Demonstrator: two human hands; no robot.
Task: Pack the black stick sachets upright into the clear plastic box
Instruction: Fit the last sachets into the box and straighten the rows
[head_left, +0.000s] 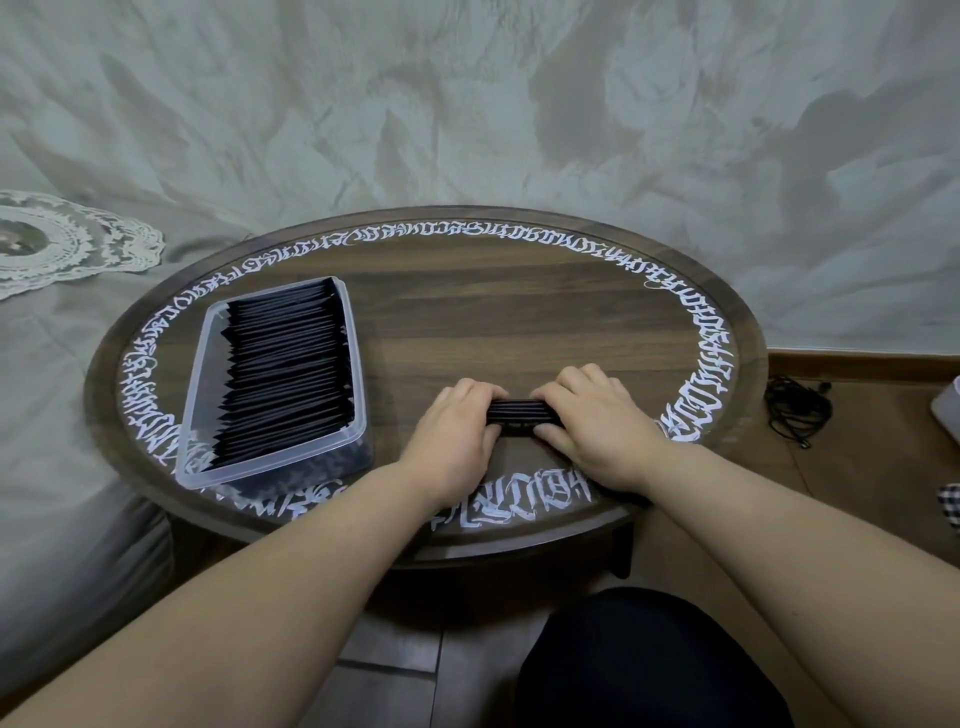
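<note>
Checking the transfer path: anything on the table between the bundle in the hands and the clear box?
Nothing: in the head view, only bare wood tabletop separates the bundle of sachets, gripped by the left hand and right hand, from the clear plastic box.

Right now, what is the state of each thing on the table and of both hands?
Clear plastic box: open, no lid, nearly full.
Packed sachets: upright in a row.
Sachet bundle: gripped at both ends, on the table.
Left hand: grips bundle.
Right hand: grips bundle.
</note>
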